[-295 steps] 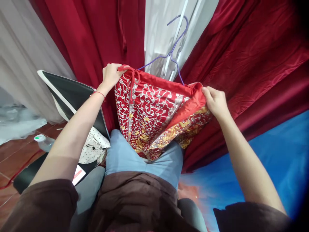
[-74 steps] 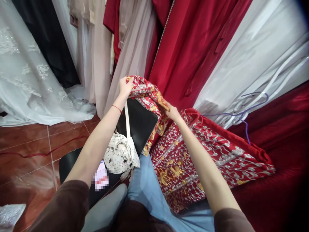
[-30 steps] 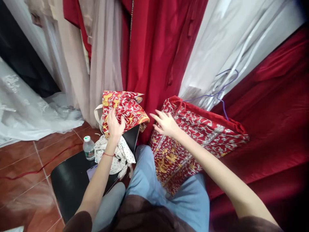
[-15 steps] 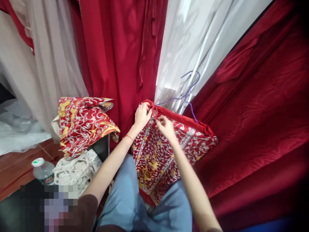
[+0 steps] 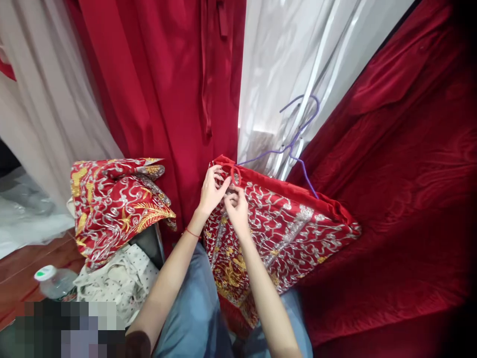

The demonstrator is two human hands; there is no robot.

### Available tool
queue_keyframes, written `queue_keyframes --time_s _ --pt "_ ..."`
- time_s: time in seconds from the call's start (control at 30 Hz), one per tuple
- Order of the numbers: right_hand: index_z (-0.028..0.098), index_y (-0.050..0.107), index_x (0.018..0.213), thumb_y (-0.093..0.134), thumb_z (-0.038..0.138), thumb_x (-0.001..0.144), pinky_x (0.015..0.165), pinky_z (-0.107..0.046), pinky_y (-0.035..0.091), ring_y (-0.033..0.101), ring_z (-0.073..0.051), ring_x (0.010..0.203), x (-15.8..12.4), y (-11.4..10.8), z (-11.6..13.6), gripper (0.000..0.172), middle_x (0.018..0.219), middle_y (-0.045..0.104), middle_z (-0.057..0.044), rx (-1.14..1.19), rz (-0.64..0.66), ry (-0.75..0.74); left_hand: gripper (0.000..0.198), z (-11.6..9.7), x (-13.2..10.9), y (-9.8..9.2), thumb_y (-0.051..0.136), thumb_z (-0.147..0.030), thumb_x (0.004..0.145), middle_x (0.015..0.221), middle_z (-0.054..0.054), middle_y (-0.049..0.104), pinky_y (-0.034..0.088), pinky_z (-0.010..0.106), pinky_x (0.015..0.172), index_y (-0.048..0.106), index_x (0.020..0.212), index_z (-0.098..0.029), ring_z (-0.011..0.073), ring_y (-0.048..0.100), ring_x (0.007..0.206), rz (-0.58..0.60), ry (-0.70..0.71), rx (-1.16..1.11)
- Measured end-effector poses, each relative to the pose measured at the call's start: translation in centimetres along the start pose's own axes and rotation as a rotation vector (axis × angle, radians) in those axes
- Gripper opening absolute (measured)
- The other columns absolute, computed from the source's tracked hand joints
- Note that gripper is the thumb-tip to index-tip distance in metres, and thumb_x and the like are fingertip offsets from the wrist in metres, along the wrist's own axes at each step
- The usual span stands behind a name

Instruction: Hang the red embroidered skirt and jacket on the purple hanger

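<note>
A red skirt (image 5: 283, 219) with silver and gold embroidery hangs from a purple hanger (image 5: 289, 146) in front of my legs. A red cord loop (image 5: 236, 174) lies at its plain red waistband (image 5: 276, 181). My left hand (image 5: 214, 191) is closed on the waistband's left corner, its thumb reaching toward the loop. Just below the loop, the fingers of my right hand (image 5: 237, 209) are curled in a pinch, close to the left thumb. What lies between those fingertips is too small to make out.
Another embroidered red cloth (image 5: 115, 209) is draped at left above a dotted white cloth (image 5: 119, 283). A plastic bottle (image 5: 55, 282) stands beside it. Red curtain-like fabric (image 5: 179, 89), pale fabric (image 5: 48, 89) and dark red fabric (image 5: 402, 214) hang around.
My right hand has moved left and down, closer to my left hand and its thumb. The view has shifted slightly, and the skirt looks a little nearer.
</note>
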State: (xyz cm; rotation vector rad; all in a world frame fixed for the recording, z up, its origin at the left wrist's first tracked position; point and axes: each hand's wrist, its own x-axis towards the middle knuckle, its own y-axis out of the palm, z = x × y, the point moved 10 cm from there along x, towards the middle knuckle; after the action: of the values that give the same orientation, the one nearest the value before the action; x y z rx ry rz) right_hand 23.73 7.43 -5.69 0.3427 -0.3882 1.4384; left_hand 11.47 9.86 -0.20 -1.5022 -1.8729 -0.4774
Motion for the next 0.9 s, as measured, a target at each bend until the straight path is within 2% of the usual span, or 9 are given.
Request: queue_keyframes --time_s 0.1,0.17,0.27,0.33,0.43,0.53,0.63,0.83,0.9 --pt "0.024 0.045 0.117 0.056 0.037 0.086 0.053 -0.024 0.05 0.058 -0.011 0.051 -0.1 -0.6 0.4 0.035 0.072 0.061 0.006 -0.089 -0.056 -0.053 0.051 -0.5 0.9 -0.2 0.062 -0.037 0.089 0.107 0.005 0.06 0.048 0.02 0.06 0.039 0.133 -0.025 0.0119 0.061 0.08 -0.036 0.009 -0.013" --pt "0.024 0.044 0.118 0.055 0.039 0.088 0.052 -0.023 0.049 0.059 -0.011 0.052 0.0 -1.3 0.6 0.035 0.072 0.061 0.006 -0.125 -0.12 -0.058 0.044 -1.0 1.6 -0.3 0.06 -0.036 0.091 0.101 0.003 0.061 0.047 0.02 0.061 0.044 0.129 -0.025 0.0113 0.059 0.076 -0.048 0.034 0.033" --pt "0.023 0.046 0.115 0.055 0.044 0.09 0.047 -0.024 0.048 0.06 -0.013 0.048 0.5 -1.4 0.3 0.034 0.068 0.063 0.005 -0.082 -0.132 -0.011 0.015 -1.3 2.3 1.2 0.055 -0.034 0.093 0.091 0.002 0.063 0.046 0.022 0.063 0.057 0.102 -0.023 0.0129 0.061 0.077 0.125 0.072 0.097" --pt "0.023 0.05 0.11 0.055 0.045 0.089 0.045 -0.025 0.048 0.06 -0.014 0.045 0.9 -0.9 0.1 0.03 0.064 0.063 0.005 -0.074 -0.091 0.013 0.01 -0.9 1.9 2.4 0.053 -0.032 0.093 0.087 0.001 0.064 0.046 0.023 0.064 0.057 0.094 -0.023 0.0136 0.061 0.076 0.266 0.055 0.108" --pt "0.022 0.055 0.096 0.057 0.043 0.088 0.047 -0.026 0.049 0.061 -0.015 0.046 0.7 -0.7 -0.2 0.023 0.061 0.062 0.003 -0.127 -0.087 0.037 0.01 -0.4 0.2 2.7 0.05 -0.03 0.094 0.086 0.001 0.063 0.046 0.024 0.065 0.057 0.092 -0.023 0.0144 0.06 0.074 0.337 0.021 0.085" --pt "0.023 0.055 0.092 0.057 0.046 0.09 0.046 -0.026 0.049 0.058 -0.014 0.044 -0.7 -0.5 -0.3 0.023 0.059 0.061 0.004 -0.067 -0.026 0.065 0.016 0.0 -1.7 1.5 0.049 -0.032 0.095 0.085 0.002 0.06 0.046 0.025 0.065 0.058 0.086 -0.022 0.0152 0.058 0.074 0.255 -0.003 0.034" --pt "0.024 0.053 0.092 0.055 0.049 0.094 0.046 -0.023 0.047 0.055 -0.012 0.044 -2.7 -1.4 0.1 0.025 0.057 0.059 0.006 0.028 -0.003 0.093 0.02 1.1 -2.9 -0.3 0.049 -0.035 0.096 0.088 0.002 0.058 0.046 0.026 0.067 0.058 0.083 -0.023 0.0154 0.057 0.076 0.086 -0.048 0.049" --pt "0.021 0.054 0.081 0.06 0.045 0.094 0.045 -0.019 0.039 0.047 -0.008 0.04 -6.2 -6.9 2.3 0.027 0.046 0.049 0.009 0.169 -0.235 0.094 0.023 4.7 -3.3 -4.4 0.046 -0.033 0.095 0.083 0.001 0.055 0.044 0.025 0.074 0.053 0.077 -0.021 0.0149 0.055 0.078 -0.225 -0.171 0.124" --pt "0.022 0.054 0.081 0.065 0.043 0.09 0.041 -0.018 0.036 0.043 -0.007 0.037 -8.0 -9.5 2.0 0.026 0.044 0.045 0.011 0.278 -0.39 0.107 0.022 6.7 -3.7 -5.1 0.044 -0.031 0.094 0.078 0.0 0.055 0.044 0.026 0.077 0.051 0.075 -0.021 0.0152 0.055 0.077 -0.196 -0.263 0.17"
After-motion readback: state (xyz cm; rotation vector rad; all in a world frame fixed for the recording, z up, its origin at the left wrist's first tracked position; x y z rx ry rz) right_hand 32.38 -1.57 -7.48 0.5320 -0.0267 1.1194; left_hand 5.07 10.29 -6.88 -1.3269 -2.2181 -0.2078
